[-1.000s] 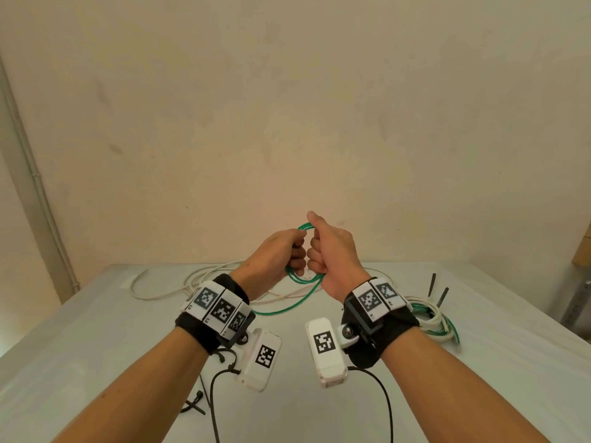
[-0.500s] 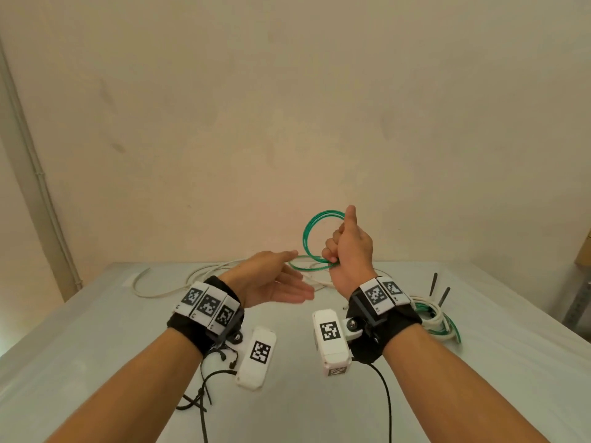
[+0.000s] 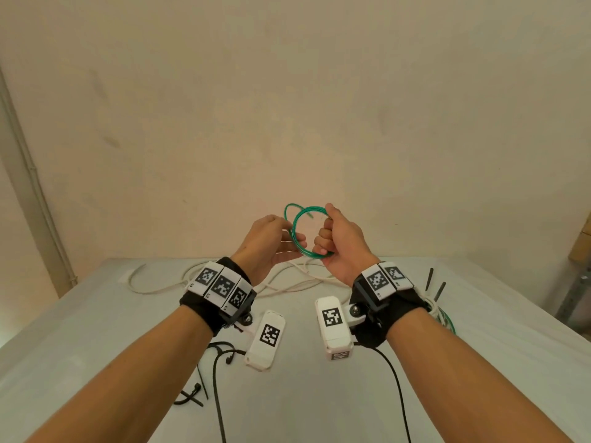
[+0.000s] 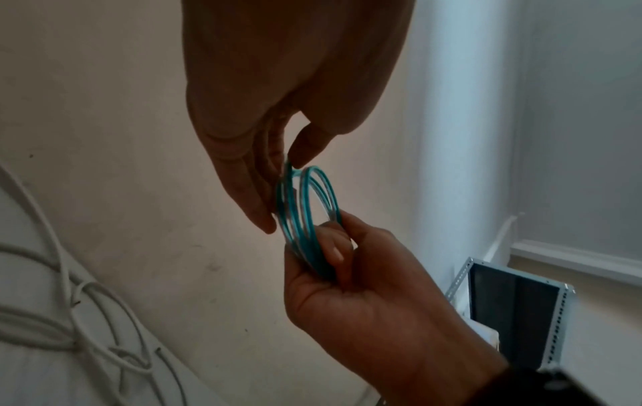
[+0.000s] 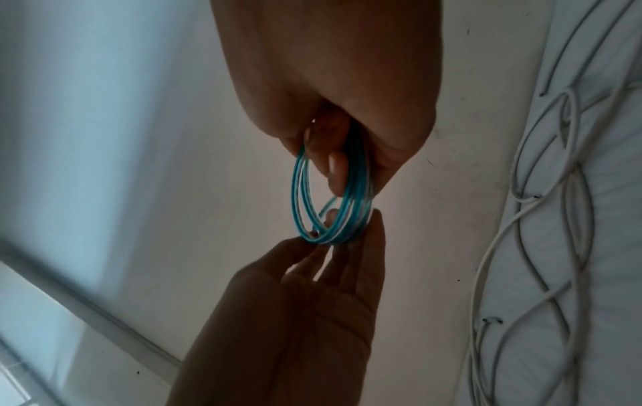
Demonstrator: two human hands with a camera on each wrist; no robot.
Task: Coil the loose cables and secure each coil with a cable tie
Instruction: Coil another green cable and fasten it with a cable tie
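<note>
A green cable coil (image 3: 311, 209) of several small loops hangs in the air above the far part of the table. My right hand (image 3: 323, 238) grips its right and lower side in a curled fist, thumb up; the right wrist view shows the right hand (image 5: 344, 164) wrapped round the coil (image 5: 330, 240). My left hand (image 3: 292, 238) meets the coil's left side, fingers fairly straight. In the left wrist view the left hand (image 4: 285, 175) pinches the loops (image 4: 293, 219) between thumb and fingertips, with the right hand (image 4: 330, 241) below.
A loose white cable (image 3: 160, 289) snakes across the far side of the white table (image 3: 80, 346). A bundle of white and green cable (image 3: 443, 316) lies behind my right wrist. Black cable ties (image 3: 192, 394) lie front left, two more (image 3: 430, 279) far right. A metal rack (image 4: 514, 316) stands beside the table.
The hands were clenched together on the coil; the left hand let go and opened while the right lifted the coil. Now the left hand has come back up to pinch its left side.
</note>
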